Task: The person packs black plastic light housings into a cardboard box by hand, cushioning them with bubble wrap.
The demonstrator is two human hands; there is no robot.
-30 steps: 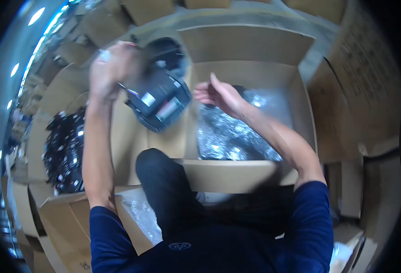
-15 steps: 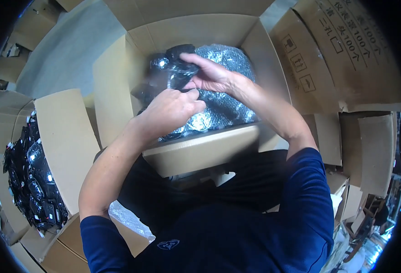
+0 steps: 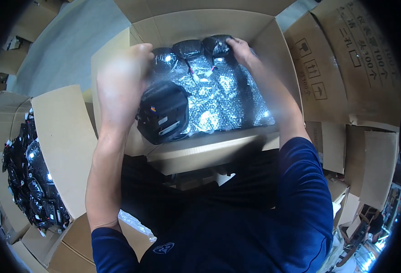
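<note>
An open cardboard box (image 3: 196,27) stands in front of me, lined with shiny bubble wrap (image 3: 223,100). Three black parts in clear wrap (image 3: 189,49) lie in a row along its far wall. My right hand (image 3: 239,48) rests on the rightmost of them, fingers pressed on it. My left hand (image 3: 121,84) is raised over the box's left side and holds a black, rounded part with small labels (image 3: 163,113), which hangs just above the bubble wrap near the front left corner.
At my left, another open cardboard box (image 3: 59,136) holds several black wrapped parts (image 3: 30,182). Closed and flattened cartons (image 3: 346,63) stack at the right. Grey floor (image 3: 68,45) shows at the upper left. A scrap of clear wrap (image 3: 137,225) lies by my left elbow.
My hands have come apart. The right hand moved to the far row of parts, and the left hand now holds a black part over the box's front left.
</note>
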